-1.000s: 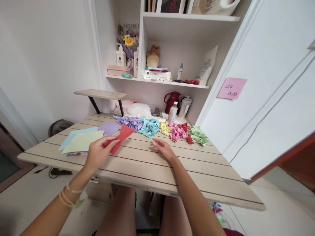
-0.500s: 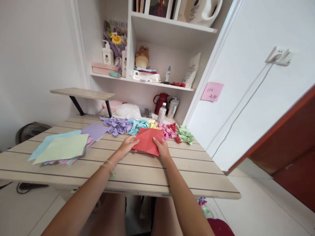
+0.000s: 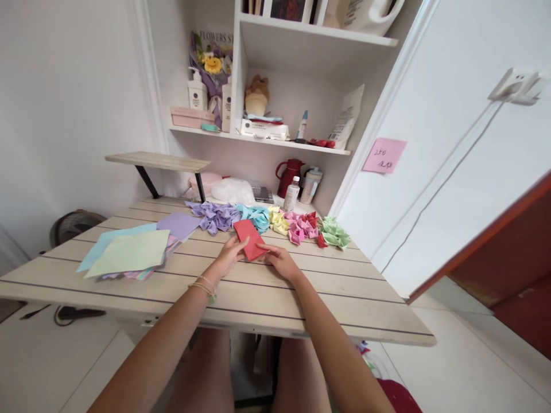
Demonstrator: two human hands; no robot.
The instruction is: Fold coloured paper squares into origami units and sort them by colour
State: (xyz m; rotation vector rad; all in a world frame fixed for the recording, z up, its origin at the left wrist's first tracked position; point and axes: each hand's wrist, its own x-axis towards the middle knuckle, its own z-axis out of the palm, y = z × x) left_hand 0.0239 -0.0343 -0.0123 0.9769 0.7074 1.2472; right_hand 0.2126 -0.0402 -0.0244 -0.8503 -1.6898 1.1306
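A sheet of red paper, folded over into a narrow rectangle, is held tilted just above the slatted table. My left hand grips its left lower edge, thumb on top. On its lower right corner my right hand is closed, with fingers along the edge. Behind the paper lie folded paper pieces in colour groups: purple pieces, blue pieces, yellow pieces, pink pieces with some red among them, and green pieces.
A stack of coloured paper sheets lies on the left of the table. Behind stand a small raised shelf, a plastic bottle, a red jug and a tumbler. White shelving rises above them.
The red paper was a wide open square and is now folded to a narrower rectangle, turned at an angle. My hands have drawn closer together. The view has shifted slightly.
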